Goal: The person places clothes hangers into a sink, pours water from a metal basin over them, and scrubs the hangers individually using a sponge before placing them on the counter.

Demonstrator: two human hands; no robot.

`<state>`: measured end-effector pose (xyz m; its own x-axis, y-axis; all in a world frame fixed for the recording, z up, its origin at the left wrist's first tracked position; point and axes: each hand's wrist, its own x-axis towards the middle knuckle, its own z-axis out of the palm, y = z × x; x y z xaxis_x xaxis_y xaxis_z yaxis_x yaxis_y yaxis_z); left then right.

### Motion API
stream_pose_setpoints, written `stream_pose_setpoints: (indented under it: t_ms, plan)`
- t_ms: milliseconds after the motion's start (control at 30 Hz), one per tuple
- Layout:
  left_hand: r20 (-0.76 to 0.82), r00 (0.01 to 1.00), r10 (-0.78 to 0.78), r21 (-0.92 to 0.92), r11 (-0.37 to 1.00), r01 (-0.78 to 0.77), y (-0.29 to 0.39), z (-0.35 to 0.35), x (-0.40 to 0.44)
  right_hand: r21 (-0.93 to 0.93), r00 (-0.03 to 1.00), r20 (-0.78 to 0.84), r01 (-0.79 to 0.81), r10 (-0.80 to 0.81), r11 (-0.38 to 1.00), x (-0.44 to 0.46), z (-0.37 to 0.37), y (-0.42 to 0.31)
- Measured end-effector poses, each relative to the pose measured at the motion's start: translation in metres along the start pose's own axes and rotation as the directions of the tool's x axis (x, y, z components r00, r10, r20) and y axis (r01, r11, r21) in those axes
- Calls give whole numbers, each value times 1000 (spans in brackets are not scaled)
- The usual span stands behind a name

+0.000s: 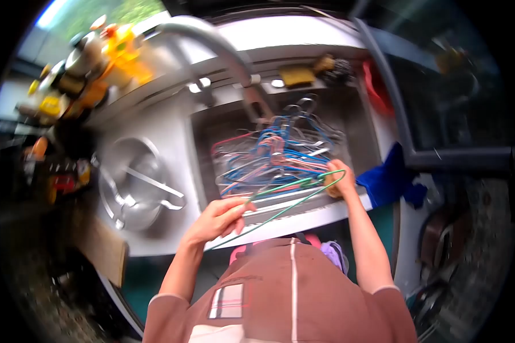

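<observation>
A green wire clothes hanger (281, 187) is stretched between my two hands over the front of the sink. My left hand (220, 219) is closed around its left part, with the fingers bent over the wire. At the hanger's right corner, my right hand (341, 178) is closed on the wire. A tan, sponge-like patch shows under those right fingers, too blurred to name surely. Beyond my hands, a tangled heap of blue, pink and white wire hangers (280, 151) fills the sink basin (357, 123).
A curved faucet (234, 63) reaches over the sink. On the left counter is a metal bowl (140, 214) with utensils across it. Blue cloth or gloves (383, 177) lie on the right. A yellow sponge (297, 75) and a red basin (376, 88) are behind; bottles (120, 54) stand back left.
</observation>
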<state>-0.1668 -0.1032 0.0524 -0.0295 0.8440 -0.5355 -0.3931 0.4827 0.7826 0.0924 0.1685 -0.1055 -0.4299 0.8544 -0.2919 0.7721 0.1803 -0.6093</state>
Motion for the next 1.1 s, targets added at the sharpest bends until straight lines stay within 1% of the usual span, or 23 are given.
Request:
stream_pose_setpoints:
  t_ms: [33,67,133,200,233,267,300,333,433,500,533,633,667,700,800,833,867,933,1000,1033,1100]
  plan:
    - [14,1000,-6,3,1000,6,5,2,0,84,999,31,-14,11,996,2,-1,-2]
    - [52,998,41,-8,999,-41,-2,-1,1,241,996,53,54,-68,969,9,5,11]
    - [49,996,77,-70,995,-73,-9,-1,2,398,991,111,21,-70,917,1,1,-11]
    - [0,997,75,-153,985,-74,-15,-5,-2,455,952,282,-24,-118,890,-14,-12,-46]
    - [-15,997,74,-194,978,-75,-17,-7,-4,476,894,435,-127,-107,870,-14,-11,-47]
    - [-39,996,78,-214,973,-84,-17,-8,-8,473,811,577,-236,-96,849,-13,-11,-47]
    - [-60,995,78,-232,968,-90,-18,-10,-11,407,782,585,-56,-213,912,-10,-5,-47]
    - [-80,994,77,-252,963,-95,-20,-11,-15,404,766,613,-93,-194,910,-11,-2,-46]
    - [-190,970,149,-302,931,-202,-30,-19,-21,398,702,696,-205,-149,894,-28,-3,-95]
    - [-249,950,189,-337,903,-268,-36,-26,-22,425,706,682,-166,-194,890,-33,4,-114]
    - [-261,947,187,-348,897,-273,-39,-28,-24,437,711,670,-148,-212,887,-35,6,-120]
    - [-289,937,195,-372,879,-298,-49,-31,-29,425,639,750,-270,-169,864,-35,18,-124]
    - [-310,928,207,-388,863,-322,-54,-29,-30,415,613,776,-313,-153,854,-35,21,-124]
    - [-332,918,217,-404,847,-347,-60,-26,-30,397,544,824,-357,-158,846,-34,24,-125]
    - [-382,888,255,-494,756,-429,-68,-18,-23,500,425,845,-417,-324,759,-44,39,-146]
    - [-403,876,263,-512,729,-454,-69,-16,-16,505,371,856,-453,-360,735,-47,45,-157]
    - [-428,862,271,-526,701,-481,-69,-16,-10,515,385,852,-500,-354,696,-48,55,-157]
    - [-457,844,280,-532,675,-511,-71,-18,2,556,373,831,-561,-412,614,-57,62,-187]
    - [-424,839,341,-550,640,-537,-75,-28,6,553,415,832,-581,-367,597,-50,79,-186]
    - [-436,841,320,-527,667,-527,-78,-33,7,551,437,833,-591,-341,589,-49,86,-184]
    - [-459,844,278,-484,719,-500,-84,-38,9,570,485,812,-535,-326,623,-49,93,-183]
